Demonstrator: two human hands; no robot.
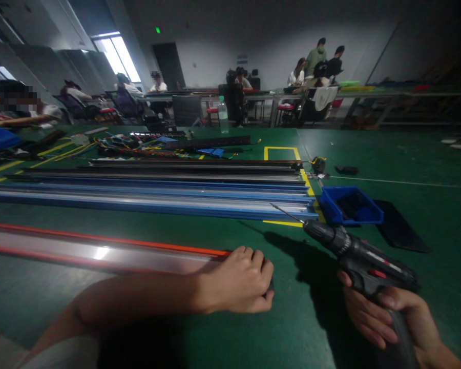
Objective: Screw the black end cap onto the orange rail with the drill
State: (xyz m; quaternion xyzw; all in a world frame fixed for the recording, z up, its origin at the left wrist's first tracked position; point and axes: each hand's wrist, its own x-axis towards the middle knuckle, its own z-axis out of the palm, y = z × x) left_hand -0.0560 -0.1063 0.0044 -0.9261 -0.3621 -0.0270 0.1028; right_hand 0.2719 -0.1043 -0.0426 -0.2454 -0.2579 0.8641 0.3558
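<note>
At the near right, the right hand (pixel 388 318) grips a cordless drill (pixel 364 256), its bit angled far and left. The left hand (pixel 242 279) is curled over the right end of a red-edged channel (pixel 100 251) lying on the green table (pixel 299 328). Beyond lie blue and black rails (pixel 149 195), with a blue bin (pixel 351 205) to their right. Farther left are tangled wires (pixel 130 148); a bottle (pixel 223 115) stands at the far edge. People sit and stand in the dim room behind.

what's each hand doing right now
left hand: closed over the end of the orange-edged strip
right hand: closed around the power drill's grip
</note>
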